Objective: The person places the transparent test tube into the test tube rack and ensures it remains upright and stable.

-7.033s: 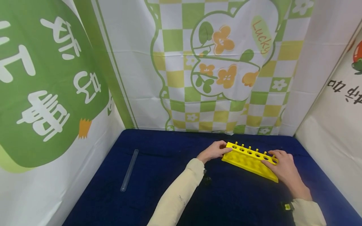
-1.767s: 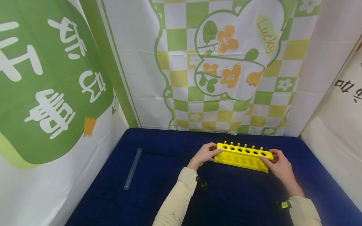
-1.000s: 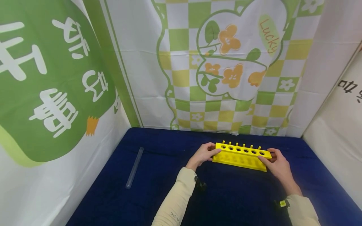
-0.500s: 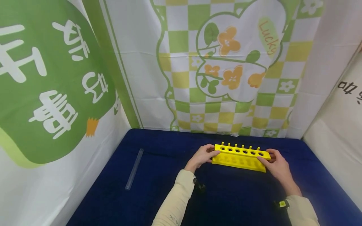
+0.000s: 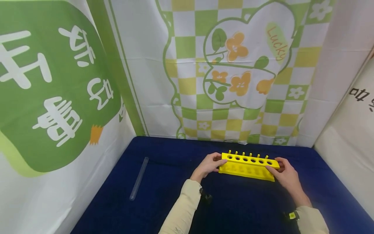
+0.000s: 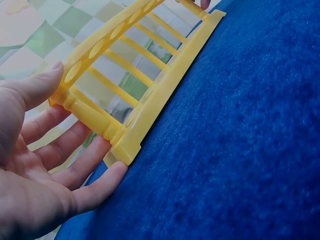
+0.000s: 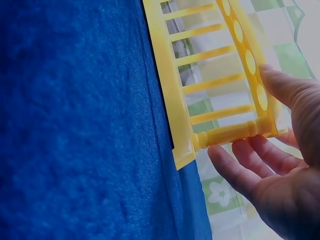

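Note:
A yellow test tube rack (image 5: 244,170) with a row of round holes and short pegs along its back stands at the right of the blue table. My left hand (image 5: 208,165) holds its left end, the thumb over the top plate. In the left wrist view, the fingers (image 6: 80,155) lie along the end post and reach down to the base. At the other end my right hand (image 5: 287,174) grips the rack, thumb on the top plate and fingertips against the end post (image 7: 225,134). A clear test tube (image 5: 139,178) lies apart on the cloth to the left.
Dark blue cloth (image 5: 163,182) covers the table. A patterned curtain (image 5: 190,97) hangs behind it, and printed sheets (image 5: 67,130) stand along both sides. Both forearms in pale sleeves (image 5: 179,208) reach in from the front.
Over the seven seconds the rack has shifted left and turned straighter, both hands still on its ends. In the last second it has hardly moved; the head view tipped slightly. The tube stays put.

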Available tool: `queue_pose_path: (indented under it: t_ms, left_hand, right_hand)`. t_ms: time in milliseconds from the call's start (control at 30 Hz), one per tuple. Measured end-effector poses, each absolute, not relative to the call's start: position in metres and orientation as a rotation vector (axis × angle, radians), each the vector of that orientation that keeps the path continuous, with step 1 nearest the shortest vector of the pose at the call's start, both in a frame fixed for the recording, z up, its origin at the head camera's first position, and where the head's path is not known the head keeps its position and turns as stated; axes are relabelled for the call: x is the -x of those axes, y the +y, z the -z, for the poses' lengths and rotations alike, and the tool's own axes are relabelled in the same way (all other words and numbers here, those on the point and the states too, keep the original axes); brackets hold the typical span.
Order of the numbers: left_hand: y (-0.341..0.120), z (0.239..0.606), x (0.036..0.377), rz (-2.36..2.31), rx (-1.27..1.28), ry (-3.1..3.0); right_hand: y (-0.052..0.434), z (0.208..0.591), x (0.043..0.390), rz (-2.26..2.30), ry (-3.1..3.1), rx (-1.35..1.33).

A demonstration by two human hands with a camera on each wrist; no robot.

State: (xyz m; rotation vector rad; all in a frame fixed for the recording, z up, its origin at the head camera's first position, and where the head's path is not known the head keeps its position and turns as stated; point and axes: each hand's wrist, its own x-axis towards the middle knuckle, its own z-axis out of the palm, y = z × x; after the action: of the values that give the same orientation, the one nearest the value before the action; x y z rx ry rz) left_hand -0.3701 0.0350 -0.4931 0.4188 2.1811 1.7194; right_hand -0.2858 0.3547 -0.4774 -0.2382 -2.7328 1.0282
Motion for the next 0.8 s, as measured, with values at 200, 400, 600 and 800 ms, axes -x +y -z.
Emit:
queue_pose_path:
  t_ms: [200, 400, 600, 800]
  left_hand:
    - [0.0351, 0.4927, 0.3687, -1.713, -0.428, 2.185]
    - [0.0344, 0.4905, 0.3691, -1.724, -0.438, 2.173]
    - [0.0327, 0.4899, 0.3697, -1.723, -0.419, 2.181]
    - [0.0294, 0.492, 0.3693, -1.727, -0.41, 2.186]
  right_hand:
    - [0.3536, 0.4779, 0.2833, -1.051, -2.737, 0.246]
    - [0.3538, 0.4783, 0.2846, -1.041, -2.725, 0.227]
    - [0.3507, 0.4749, 0.2836, -1.058, -2.737, 0.217]
    - [0.3466, 0.4752, 0.284, -1.077, -2.747, 0.218]
